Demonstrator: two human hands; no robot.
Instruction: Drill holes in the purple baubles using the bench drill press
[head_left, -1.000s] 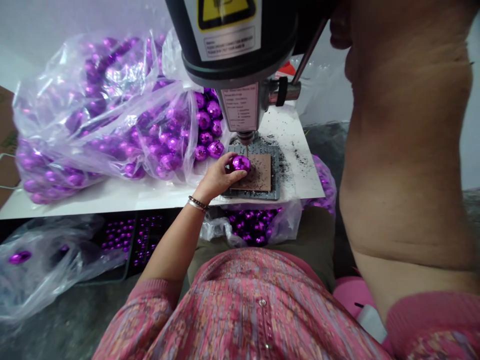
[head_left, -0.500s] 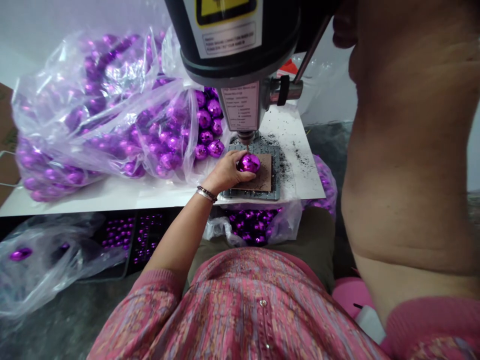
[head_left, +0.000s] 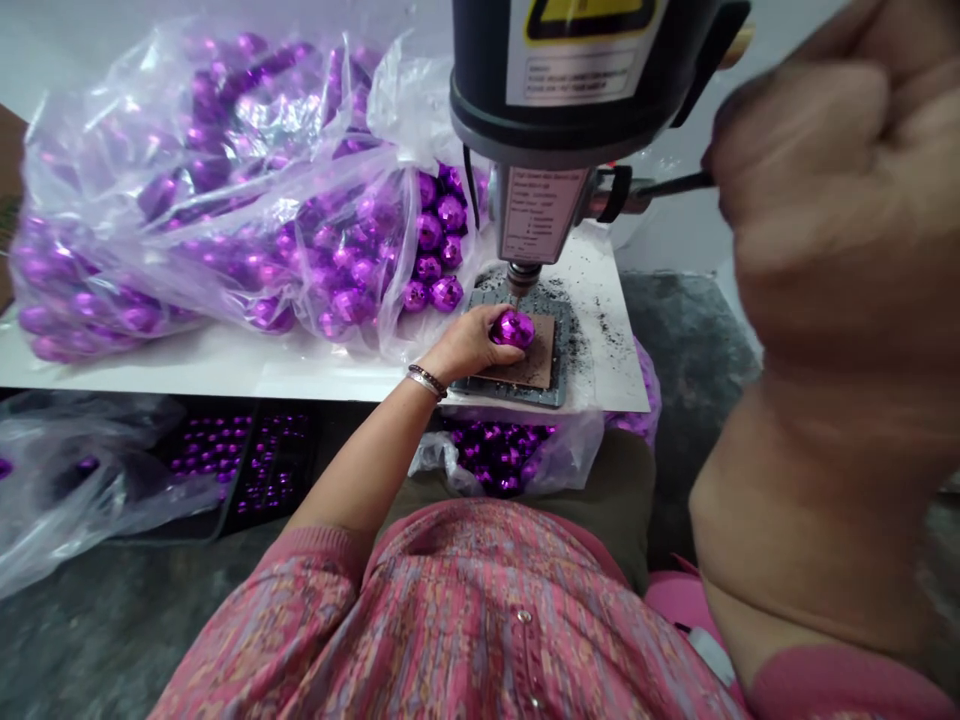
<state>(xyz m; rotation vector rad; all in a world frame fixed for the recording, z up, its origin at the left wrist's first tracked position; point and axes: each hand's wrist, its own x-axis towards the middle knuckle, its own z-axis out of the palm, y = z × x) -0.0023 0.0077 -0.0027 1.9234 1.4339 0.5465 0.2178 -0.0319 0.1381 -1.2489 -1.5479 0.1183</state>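
My left hand grips a shiny purple ball between thumb and fingers. The ball sits over a brown board on the grey drill press base, right below the chuck, whose thin bit meets or nearly meets its top. High at the right, close to the camera, my right hand is closed around the end of the drill press lever. The drill press head fills the top middle.
A large clear plastic bag of purple balls covers the left of the white table. Dark shavings lie around the base. Below the table edge, another open bag holds purple balls, and dark trays stand at the left.
The lever has swung down from steep to nearly level, with my right hand lower and now in view. My left hand still holds the ball under the bit. The view has shifted slightly.
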